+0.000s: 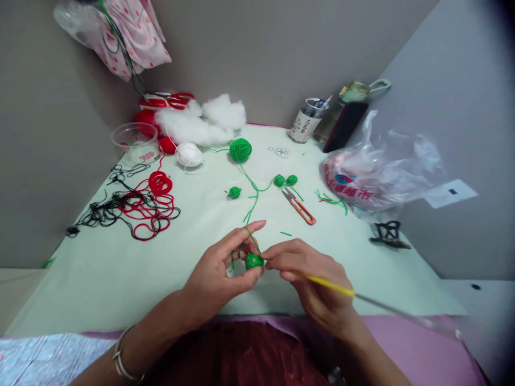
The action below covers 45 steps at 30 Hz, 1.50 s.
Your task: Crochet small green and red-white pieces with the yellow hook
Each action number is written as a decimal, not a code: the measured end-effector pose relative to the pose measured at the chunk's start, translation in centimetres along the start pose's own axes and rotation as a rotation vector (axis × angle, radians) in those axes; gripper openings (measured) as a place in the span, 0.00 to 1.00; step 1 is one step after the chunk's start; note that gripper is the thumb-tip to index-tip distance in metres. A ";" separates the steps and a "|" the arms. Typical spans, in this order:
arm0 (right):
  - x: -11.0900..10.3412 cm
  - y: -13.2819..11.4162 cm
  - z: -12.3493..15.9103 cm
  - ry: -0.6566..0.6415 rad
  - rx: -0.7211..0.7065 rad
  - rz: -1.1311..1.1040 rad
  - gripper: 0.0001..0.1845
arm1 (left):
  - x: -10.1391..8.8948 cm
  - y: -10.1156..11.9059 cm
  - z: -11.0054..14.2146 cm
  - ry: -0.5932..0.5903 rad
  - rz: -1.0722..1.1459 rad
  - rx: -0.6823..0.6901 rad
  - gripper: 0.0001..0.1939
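Note:
My left hand (223, 262) pinches a small green crocheted piece (253, 261) between thumb and fingers, and green yarn (252, 236) runs over its index finger. In my right hand (316, 276) is a crochet hook (332, 286) with a yellow grip and a long metal shaft pointing back to the lower right. The tip of the hook is hidden by fingers at the green piece. The yarn leads up the table toward a green yarn ball (240, 150). Small green balls (285, 180) lie beyond my hands, with another small green ball (234, 192) to their left.
Orange thread snips (300, 206) lie beyond my right hand. Tangled black cord (108, 209) and red yarn (161, 185) spread at left, near white stuffing (197, 123) and a white yarn ball (189, 154). A plastic bag (378, 171), phone (346, 127) and pen cup (308, 120) stand at right.

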State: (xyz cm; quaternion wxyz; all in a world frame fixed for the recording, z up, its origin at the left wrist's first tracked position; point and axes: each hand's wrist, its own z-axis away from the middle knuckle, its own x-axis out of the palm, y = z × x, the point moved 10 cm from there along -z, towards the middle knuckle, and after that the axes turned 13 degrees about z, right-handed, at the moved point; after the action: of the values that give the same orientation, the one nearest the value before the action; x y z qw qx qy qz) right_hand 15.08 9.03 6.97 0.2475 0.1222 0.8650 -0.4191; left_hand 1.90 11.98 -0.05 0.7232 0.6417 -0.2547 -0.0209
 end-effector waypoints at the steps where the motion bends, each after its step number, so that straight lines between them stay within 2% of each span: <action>1: 0.1 -0.5 0.2 0.017 -0.051 0.066 0.14 | -0.1 -0.3 0.0 0.019 0.037 -0.014 0.33; 3: 0.4 -0.8 0.7 0.050 -0.084 0.191 0.15 | -0.1 -1.0 0.0 0.051 0.133 -0.043 0.33; 6: 0.8 0.2 1.5 0.093 0.009 0.330 0.16 | 0.1 -2.0 0.2 0.101 0.309 -0.083 0.33; 8: 0.9 0.7 2.0 0.126 0.027 0.356 0.19 | 0.4 -2.4 0.4 0.120 0.419 -0.110 0.32; 11: 0.8 0.2 2.6 0.183 -0.056 0.357 0.26 | 1.1 -2.9 0.7 0.115 0.554 -0.175 0.31; 14: 0.1 -0.1 2.8 0.275 -0.050 0.332 0.27 | 1.5 -2.9 0.8 0.106 0.626 -0.223 0.31; 16: -0.4 -0.1 2.6 0.321 -0.012 0.235 0.25 | 1.3 -2.7 0.7 0.104 0.643 -0.225 0.31; 20: -0.4 0.4 1.8 0.290 0.064 0.012 0.20 | 1.0 -2.5 0.6 0.095 0.646 -0.212 0.30; 24: -0.6 1.1 1.6 0.272 0.114 -0.060 0.18 | 0.5 -2.4 0.6 0.112 0.611 -0.185 0.30; 29: -1.1 1.6 2.2 0.343 0.193 -0.081 0.14 | -0.7 -1.8 0.4 0.160 0.487 -0.088 0.28; 31: -0.8 2.1 2.5 0.349 0.241 -0.139 0.13 | -0.6 -1.7 0.5 0.152 0.479 -0.083 0.27; 35: -0.5 2.5 2.8 0.403 0.259 -0.287 0.13 | 0.3 -1.9 0.7 0.117 0.559 -0.157 0.22; 39: -0.3 3.0 2.8 0.438 0.286 -0.305 0.11 | 1.1 -1.8 0.9 0.065 0.630 -0.188 0.21; 45: 0.8 3.8 2.3 0.376 0.349 -0.345 0.08 | 1.3 -2.5 0.8 -0.001 0.614 -0.170 0.26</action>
State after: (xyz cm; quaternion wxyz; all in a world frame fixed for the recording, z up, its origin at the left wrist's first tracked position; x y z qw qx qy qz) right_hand 16.79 9.57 2.81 -0.0162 0.0897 0.8186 -0.5671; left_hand 3.47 10.34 -1.89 0.7466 0.4720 -0.4342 0.1769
